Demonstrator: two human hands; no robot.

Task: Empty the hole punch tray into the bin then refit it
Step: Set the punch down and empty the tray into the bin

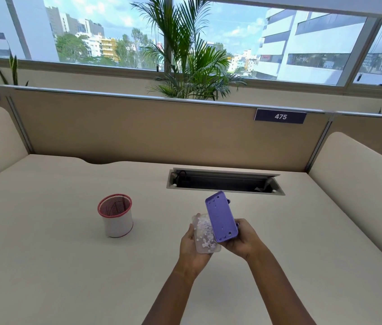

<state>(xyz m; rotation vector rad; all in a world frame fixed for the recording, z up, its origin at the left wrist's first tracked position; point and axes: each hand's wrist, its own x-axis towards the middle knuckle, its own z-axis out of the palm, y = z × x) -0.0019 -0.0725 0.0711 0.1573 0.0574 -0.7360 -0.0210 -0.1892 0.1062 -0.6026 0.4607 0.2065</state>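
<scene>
The clear tray (pixel 205 234), speckled with pale paper dots, sits cupped in your left hand (pixel 192 247), held above the worktop (pixel 68 266) in front of you. Its long axis runs away from you and slightly left, its open face is turned up, and it appears already parted from the purple hole punch (pixel 220 216), though the punch's lower edge overlaps it and I cannot tell whether the two still touch there. Your left fingers curl around the tray's underside and near edge, closed on it; most of them are hidden beneath it. Your right hand (pixel 244 240) grips the punch by its lower end, fingers wrapped behind the body, with the flat base facing you and tilted upright.

The relation that matters is this: the bin (pixel 115 218), a small white cylinder with a red mesh rim, stands on the worktop well apart to your left and a little farther from you. The tray is already in the hand on that side, so the left hand looks like the one to carry it across, with no need to swap. I judge the main risk to be spilling dots on the way, so keep the tray level until it is over the rim, then tip a short end down into the bin.
</scene>
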